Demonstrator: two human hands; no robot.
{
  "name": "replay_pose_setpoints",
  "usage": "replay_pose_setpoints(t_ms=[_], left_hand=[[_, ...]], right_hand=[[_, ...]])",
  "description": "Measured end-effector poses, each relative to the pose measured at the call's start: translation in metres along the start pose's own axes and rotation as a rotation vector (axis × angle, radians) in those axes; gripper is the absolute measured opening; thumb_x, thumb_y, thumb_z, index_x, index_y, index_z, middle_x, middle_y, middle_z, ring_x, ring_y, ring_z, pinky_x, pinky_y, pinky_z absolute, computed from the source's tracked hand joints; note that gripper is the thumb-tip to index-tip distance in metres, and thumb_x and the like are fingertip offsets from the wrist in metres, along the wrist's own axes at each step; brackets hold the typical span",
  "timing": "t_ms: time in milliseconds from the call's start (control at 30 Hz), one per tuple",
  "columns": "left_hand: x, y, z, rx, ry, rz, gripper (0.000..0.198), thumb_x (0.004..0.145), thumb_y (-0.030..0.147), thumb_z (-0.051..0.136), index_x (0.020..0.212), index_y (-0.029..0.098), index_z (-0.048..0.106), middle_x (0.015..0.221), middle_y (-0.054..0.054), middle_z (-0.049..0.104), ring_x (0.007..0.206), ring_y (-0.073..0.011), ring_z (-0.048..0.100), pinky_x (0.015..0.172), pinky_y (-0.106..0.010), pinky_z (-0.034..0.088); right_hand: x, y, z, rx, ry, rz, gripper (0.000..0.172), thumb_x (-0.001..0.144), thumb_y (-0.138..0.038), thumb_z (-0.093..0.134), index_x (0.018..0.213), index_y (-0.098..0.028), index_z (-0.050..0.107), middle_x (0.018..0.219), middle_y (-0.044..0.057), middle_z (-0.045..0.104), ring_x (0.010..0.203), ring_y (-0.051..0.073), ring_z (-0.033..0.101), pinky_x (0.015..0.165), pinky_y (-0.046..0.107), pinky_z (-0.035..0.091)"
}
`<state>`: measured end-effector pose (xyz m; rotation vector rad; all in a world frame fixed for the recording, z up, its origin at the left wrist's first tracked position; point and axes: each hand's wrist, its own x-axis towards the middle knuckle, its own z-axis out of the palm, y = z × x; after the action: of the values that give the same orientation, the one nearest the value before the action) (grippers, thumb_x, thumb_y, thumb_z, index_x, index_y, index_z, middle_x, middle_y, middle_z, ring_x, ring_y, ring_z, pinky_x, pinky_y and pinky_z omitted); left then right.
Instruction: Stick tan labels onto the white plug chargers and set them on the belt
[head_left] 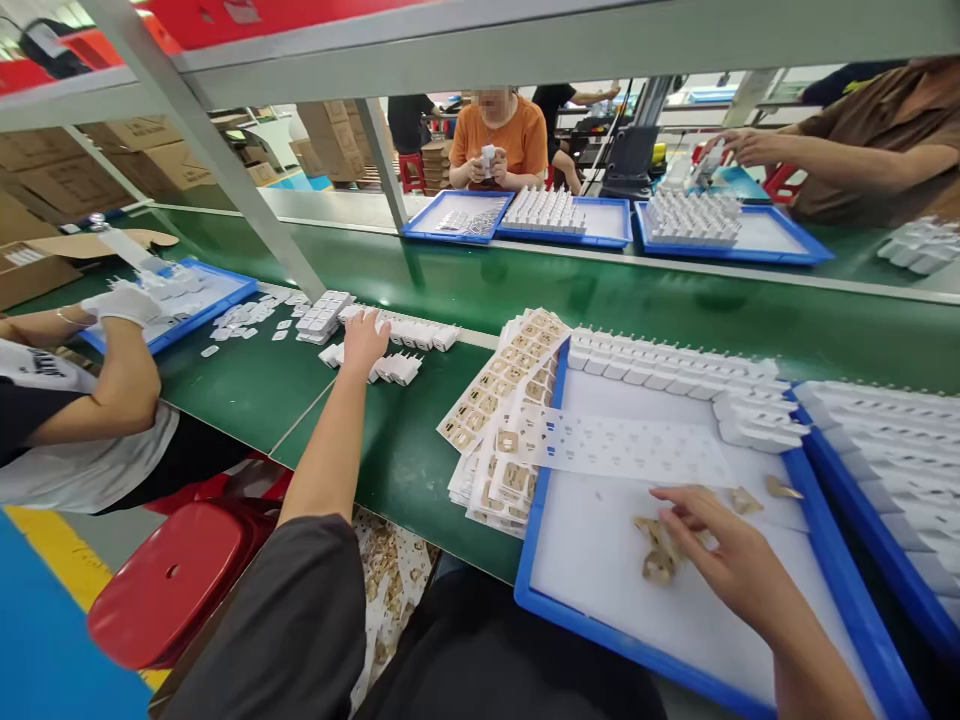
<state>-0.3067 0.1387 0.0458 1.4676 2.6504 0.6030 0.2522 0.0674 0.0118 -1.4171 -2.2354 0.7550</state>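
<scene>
My left hand (364, 340) reaches far left across the green bench and rests fingers-down on a cluster of white charger plugs (409, 352); whether it grips one is hidden. My right hand (724, 555) lies in the blue tray (600, 625) in front of me, fingers curled over a small heap of tan peeled label scraps (657, 560). A white sticker backing sheet (630, 450) lies in the tray, and white plugs (675, 375) line its far edge. Stacks of tan sticker sheets (501, 410) sit left of the tray.
A gloved co-worker (112, 380) works at a blue tray (187, 305) on the left. Across the green conveyor (525, 290), two people handle plugs over blue trays (712, 235). Another tray of plugs (892, 470) is at my right. A red stool (180, 580) stands below.
</scene>
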Motion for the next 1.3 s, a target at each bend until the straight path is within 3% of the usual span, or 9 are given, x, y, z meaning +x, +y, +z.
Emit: replay_pose_setpoints(t_ms=[67, 167, 233, 333, 500, 667, 867, 1067, 1300], left_hand=[[-0.032, 0.02, -0.002, -0.064, -0.056, 0.12, 0.05, 0.101, 0.034, 0.039, 0.14, 0.008, 0.055, 0.147, -0.021, 0.055, 0.136, -0.0344, 0.05, 0.116, -0.049, 0.039], [-0.095, 0.05, 0.006, -0.148, -0.192, 0.315, 0.038, 0.097, 0.049, 0.049, 0.105, 0.022, 0.074, 0.116, -0.008, 0.072, 0.112, -0.0261, 0.063, 0.101, -0.037, 0.05], [-0.133, 0.067, 0.016, -0.235, -0.306, 0.466, 0.036, 0.095, 0.051, 0.053, 0.092, 0.023, 0.076, 0.106, -0.007, 0.072, 0.105, -0.0258, 0.062, 0.096, -0.038, 0.051], [-0.164, 0.081, 0.028, -0.364, -0.394, 0.497, 0.031, 0.093, 0.044, 0.055, 0.088, 0.022, 0.076, 0.101, -0.008, 0.069, 0.102, -0.0274, 0.058, 0.096, -0.043, 0.048], [-0.166, 0.083, 0.034, -0.436, -0.413, 0.446, 0.026, 0.09, 0.043, 0.06, 0.088, 0.023, 0.077, 0.098, -0.008, 0.07, 0.099, -0.0273, 0.058, 0.098, -0.043, 0.045], [-0.165, 0.083, 0.04, -0.522, -0.439, 0.401, 0.023, 0.085, 0.043, 0.065, 0.082, 0.024, 0.078, 0.099, -0.007, 0.071, 0.104, -0.0284, 0.058, 0.101, -0.043, 0.043], [-0.168, 0.09, 0.041, -0.666, -0.501, 0.379, 0.025, 0.084, 0.043, 0.066, 0.074, 0.021, 0.074, 0.092, -0.005, 0.071, 0.097, -0.0246, 0.061, 0.097, -0.038, 0.046], [-0.171, 0.097, 0.041, -0.793, -0.548, 0.333, 0.029, 0.085, 0.044, 0.061, 0.069, 0.019, 0.065, 0.079, -0.002, 0.064, 0.079, -0.0189, 0.059, 0.08, -0.032, 0.049], [-0.177, 0.11, 0.033, -0.841, -0.6, 0.379, 0.029, 0.085, 0.044, 0.063, 0.07, 0.02, 0.067, 0.086, -0.004, 0.066, 0.091, -0.022, 0.061, 0.09, -0.035, 0.048]], right_hand=[[0.004, -0.011, -0.002, -0.036, -0.016, -0.062, 0.034, 0.099, -0.049, 0.05, 0.111, -0.026, 0.072, 0.104, 0.009, 0.075, 0.085, 0.023, 0.074, 0.059, 0.03, 0.061], [0.018, -0.037, -0.001, -0.115, -0.05, -0.209, 0.029, 0.101, -0.041, 0.048, 0.112, -0.026, 0.071, 0.11, 0.008, 0.076, 0.094, 0.025, 0.075, 0.077, 0.038, 0.064], [0.034, -0.06, 0.006, -0.146, -0.074, -0.338, 0.028, 0.102, -0.035, 0.047, 0.115, -0.025, 0.069, 0.113, 0.009, 0.076, 0.099, 0.026, 0.074, 0.084, 0.042, 0.063], [0.065, -0.094, 0.027, -0.121, -0.108, -0.507, 0.027, 0.101, -0.026, 0.05, 0.122, -0.022, 0.066, 0.118, 0.011, 0.074, 0.108, 0.027, 0.071, 0.092, 0.045, 0.061], [0.107, -0.118, 0.077, -0.05, -0.088, -0.549, 0.034, 0.093, -0.02, 0.063, 0.127, -0.018, 0.064, 0.128, 0.015, 0.069, 0.118, 0.031, 0.066, 0.096, 0.051, 0.06], [0.113, -0.112, 0.102, -0.018, 0.011, -0.585, 0.023, 0.093, -0.018, 0.065, 0.116, -0.019, 0.068, 0.115, 0.013, 0.072, 0.107, 0.029, 0.069, 0.088, 0.045, 0.061], [0.111, -0.111, 0.103, 0.0, 0.093, -0.594, 0.013, 0.096, -0.019, 0.061, 0.103, -0.022, 0.072, 0.105, 0.008, 0.075, 0.098, 0.024, 0.068, 0.085, 0.04, 0.058], [0.106, -0.113, 0.094, -0.069, 0.193, -0.681, 0.023, 0.103, -0.025, 0.051, 0.094, -0.022, 0.072, 0.099, 0.007, 0.077, 0.088, 0.023, 0.067, 0.079, 0.037, 0.055], [0.096, -0.107, 0.079, -0.051, 0.261, -0.688, 0.024, 0.104, -0.026, 0.05, 0.095, -0.024, 0.072, 0.097, 0.007, 0.078, 0.088, 0.022, 0.069, 0.079, 0.037, 0.057]])
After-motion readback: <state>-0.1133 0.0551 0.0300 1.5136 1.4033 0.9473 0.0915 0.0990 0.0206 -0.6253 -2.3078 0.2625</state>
